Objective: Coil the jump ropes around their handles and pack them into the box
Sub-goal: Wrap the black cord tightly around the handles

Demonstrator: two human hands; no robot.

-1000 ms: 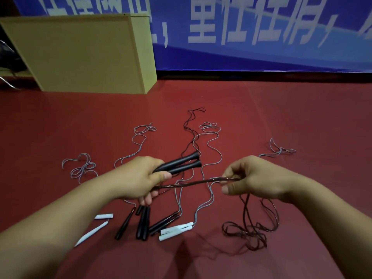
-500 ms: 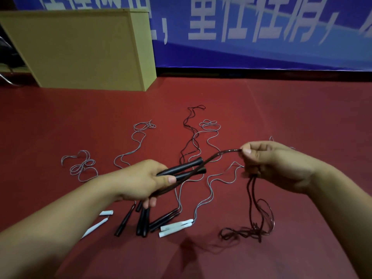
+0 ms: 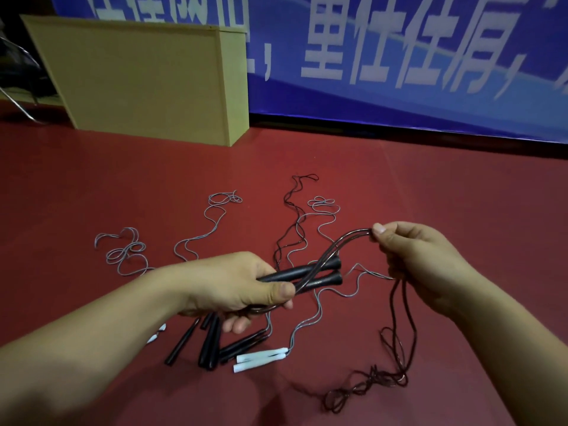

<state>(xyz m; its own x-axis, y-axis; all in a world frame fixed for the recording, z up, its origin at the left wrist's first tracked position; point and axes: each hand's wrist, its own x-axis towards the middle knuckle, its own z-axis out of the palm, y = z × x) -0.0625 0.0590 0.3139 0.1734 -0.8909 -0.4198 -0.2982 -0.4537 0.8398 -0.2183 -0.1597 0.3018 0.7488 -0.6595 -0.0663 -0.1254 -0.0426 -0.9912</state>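
Note:
My left hand (image 3: pixel 242 282) grips a pair of black handles (image 3: pixel 310 273) held side by side, their ends pointing right. A dark red cord (image 3: pixel 335 252) runs from under my left thumb, crosses over the handles and rises to my right hand (image 3: pixel 418 265), which pinches it between thumb and fingers. Below my right hand the cord (image 3: pixel 402 333) hangs in loops to a tangle on the floor (image 3: pixel 368 385). The tan cardboard box (image 3: pixel 144 78) stands at the far left.
More black handles (image 3: pixel 209 342) and white handles (image 3: pixel 261 358) lie on the red floor below my left hand. Grey cords (image 3: pixel 212 222) and a dark cord (image 3: pixel 292 216) trail away from me. A blue banner (image 3: pixel 399 56) lines the back wall.
My right hand has lifted the cord up and away from me, from level with the handles to above them. The cord now crosses over the handles. My left hand has kept its grip.

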